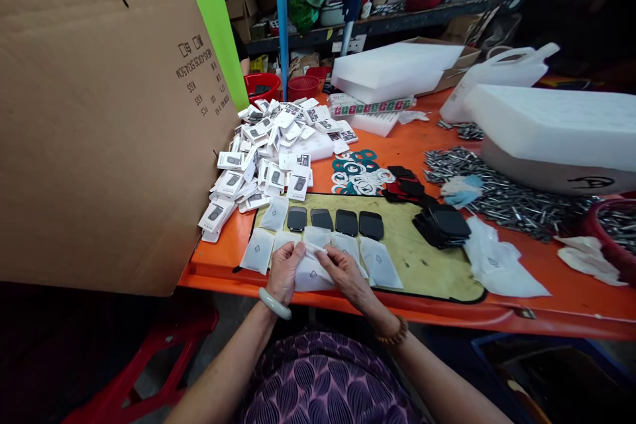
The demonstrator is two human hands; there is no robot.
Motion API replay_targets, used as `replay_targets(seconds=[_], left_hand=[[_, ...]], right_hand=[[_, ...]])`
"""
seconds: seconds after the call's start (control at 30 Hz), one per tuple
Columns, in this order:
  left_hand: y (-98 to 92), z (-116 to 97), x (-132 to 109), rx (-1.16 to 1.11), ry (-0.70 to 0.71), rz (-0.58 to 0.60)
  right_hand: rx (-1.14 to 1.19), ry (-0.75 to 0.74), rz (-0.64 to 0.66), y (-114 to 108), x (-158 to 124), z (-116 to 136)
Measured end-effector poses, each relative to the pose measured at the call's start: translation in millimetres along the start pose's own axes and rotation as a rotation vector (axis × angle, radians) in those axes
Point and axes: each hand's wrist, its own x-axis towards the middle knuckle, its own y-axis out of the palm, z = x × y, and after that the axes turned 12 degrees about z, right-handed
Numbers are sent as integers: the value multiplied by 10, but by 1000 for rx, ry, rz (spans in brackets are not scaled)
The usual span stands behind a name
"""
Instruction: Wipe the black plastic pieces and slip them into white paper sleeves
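A frosted plastic bag (313,275) with a printed triangle mark is pinched at its top edge between my two hands. My left hand (284,270) grips its left corner, and my right hand (349,273) closes on the right side. Whether anything is inside the bag cannot be made out. More such bags lie around it on the yellow mat (422,275), including a left bag (257,250) and a right bag (380,262). Just beyond, a row of dark rounded-square pieces (346,222) lies on the mat.
Small white boxes (278,139) are heaped at the back left beside a large cardboard carton (109,119). Teal and white rings (358,172) lie behind the mat. A black stack (442,225), loose bags (501,262) and a metal-parts pile (517,202) occupy the right.
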Motion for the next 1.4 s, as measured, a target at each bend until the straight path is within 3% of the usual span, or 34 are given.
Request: replay_targets(seconds=[0.13, 0.23, 0.37, 0.47, 0.57, 0.77, 0.87, 0.97, 1.03, 1.13, 1.23, 1.4], left_hand=[[-44, -68, -28, -86, -139, 153], [-228, -141, -32, 160, -177, 244], [-466, -278, -7, 662, -13, 201], [-516, -375, 7, 953, 72, 163], [-513, -425, 13, 1157, 131, 195], [-600, -462, 52, 1289, 182, 288], [-621, -519, 70, 1246, 240, 254], [-597, -596, 73, 1208, 305, 293], [-573, -642, 67, 1202, 326, 345], [-530, -691, 56, 1199, 333, 395], [-457, -734, 34, 1187, 346, 412], [-251, -818, -69, 1194, 394, 356]], right_hand=[[71, 66, 82, 33, -3, -48], [13, 63, 124, -35, 92, -85], [-338, 21, 209, -252, 449, -56], [-777, -81, 135, -396, 839, 27], [-1183, 16, 142, -436, 1201, 88], [-1302, 139, 211, -365, 1570, 76], [-1286, 92, 222, -380, 1556, 85], [-1219, 9, 246, -428, 1434, 138], [-1050, -86, 186, -459, 1313, 222], [-577, -267, 11, -462, 1078, 439], [-198, -331, -7, -379, 786, 674], [-106, -356, 58, -212, 392, 779]])
